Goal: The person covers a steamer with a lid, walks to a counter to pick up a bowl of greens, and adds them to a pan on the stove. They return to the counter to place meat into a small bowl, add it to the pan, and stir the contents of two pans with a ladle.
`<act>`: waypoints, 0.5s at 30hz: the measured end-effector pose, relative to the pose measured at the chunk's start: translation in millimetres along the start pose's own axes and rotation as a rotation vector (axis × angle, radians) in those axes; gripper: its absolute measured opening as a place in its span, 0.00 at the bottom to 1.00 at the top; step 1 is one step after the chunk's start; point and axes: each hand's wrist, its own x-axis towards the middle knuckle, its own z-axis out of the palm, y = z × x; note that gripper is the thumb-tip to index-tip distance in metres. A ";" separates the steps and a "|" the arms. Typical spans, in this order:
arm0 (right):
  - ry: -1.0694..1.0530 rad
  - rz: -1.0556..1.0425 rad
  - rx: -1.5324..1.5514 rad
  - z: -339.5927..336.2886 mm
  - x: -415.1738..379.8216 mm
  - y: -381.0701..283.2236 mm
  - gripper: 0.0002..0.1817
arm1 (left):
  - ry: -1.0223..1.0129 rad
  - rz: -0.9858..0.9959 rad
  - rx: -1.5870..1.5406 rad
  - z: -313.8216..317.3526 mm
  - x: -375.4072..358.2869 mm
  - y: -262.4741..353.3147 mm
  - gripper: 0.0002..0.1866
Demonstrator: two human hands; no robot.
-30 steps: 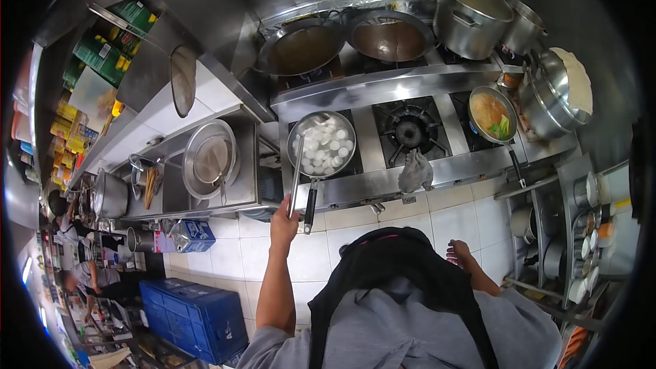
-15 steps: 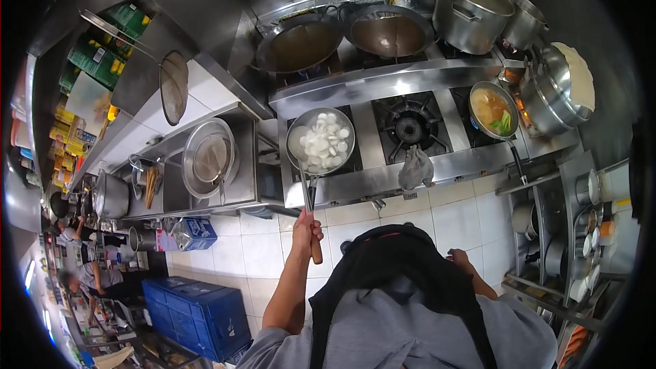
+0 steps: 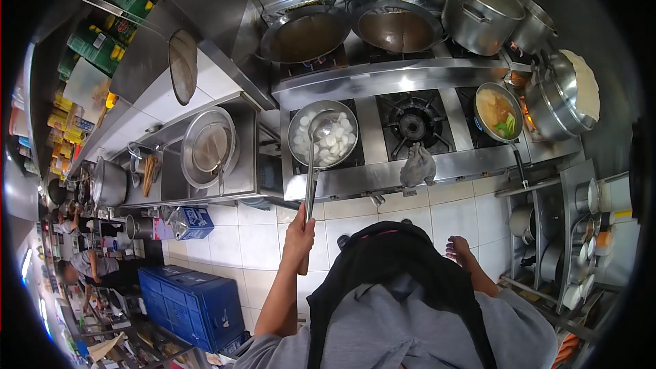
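Observation:
My left hand (image 3: 298, 236) is wrapped round the long handle of a metal ladle (image 3: 311, 184) with a wooden grip end. The ladle's bowl dips into a pan (image 3: 294, 130) of round white slices (image 3: 335, 140) in liquid, on the left burner of the front stove row. My right hand (image 3: 459, 249) hangs to the right of my black apron, away from the stove. Its fingers are apart and hold nothing.
A grey rag (image 3: 417, 166) lies on the stove's front edge by the middle burner (image 3: 411, 126). At right, a pan of soup with greens (image 3: 497, 113) sits near a visible flame. Two woks and tall pots (image 3: 478, 20) stand behind. Blue crates (image 3: 191, 307) stand at left.
The ladle's bowl now shows in the upper part of the pan, and the white slices have spread out. My left hand has shifted slightly left and up; the right hand's fingers have opened.

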 end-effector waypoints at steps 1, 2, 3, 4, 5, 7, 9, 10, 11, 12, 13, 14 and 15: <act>0.010 -0.021 -0.011 1.8 -0.5 -2.7 0.14 | 0.013 0.055 0.116 -2.7 -3.0 0.5 0.31; 0.011 -0.022 -0.013 3.0 -1.9 -4.6 0.14 | 0.014 0.048 0.148 -3.3 -3.8 -9.8 0.31; 0.013 -0.027 -0.015 4.1 -2.6 -4.4 0.14 | 0.015 0.049 0.147 -2.3 -7.9 -13.5 0.31; 0.014 -0.032 -0.017 5.3 -2.9 -4.6 0.14 | -0.021 -0.008 0.131 -0.4 -11.5 -16.6 0.30; 0.014 -0.034 -0.016 5.8 -3.0 -5.4 0.14 | -0.056 -0.064 0.116 1.5 -14.9 -19.7 0.30; 0.018 0.025 -0.005 6.9 -7.4 -6.3 0.13 | -0.061 -0.078 0.099 8.2 -10.5 -38.8 0.29; 0.023 0.016 -0.012 6.4 -8.5 -1.8 0.14 | 0.045 0.079 0.240 13.7 -4.8 -52.4 0.29; 0.027 0.006 -0.023 4.9 -8.7 1.1 0.15 | 0.091 0.156 0.286 15.2 -1.4 -56.9 0.29; 0.029 0.002 -0.022 3.3 -9.0 3.3 0.15 | 0.090 0.160 0.284 16.5 4.1 -60.6 0.29; 0.021 -0.025 -0.034 1.5 -8.7 6.6 0.16 | 0.144 0.217 0.346 16.7 9.1 -61.7 0.28; 0.013 -0.051 -0.047 -0.1 -8.4 10.1 0.17 | 0.198 0.272 0.408 16.1 14.4 -64.3 0.28; 0.008 -0.069 -0.051 -2.1 -7.5 12.6 0.17 | 0.222 0.292 0.425 14.4 23.1 -71.3 0.28; 0.009 -0.072 -0.051 -3.2 -7.2 13.6 0.17 | 0.222 0.294 0.423 11.4 28.2 -70.4 0.28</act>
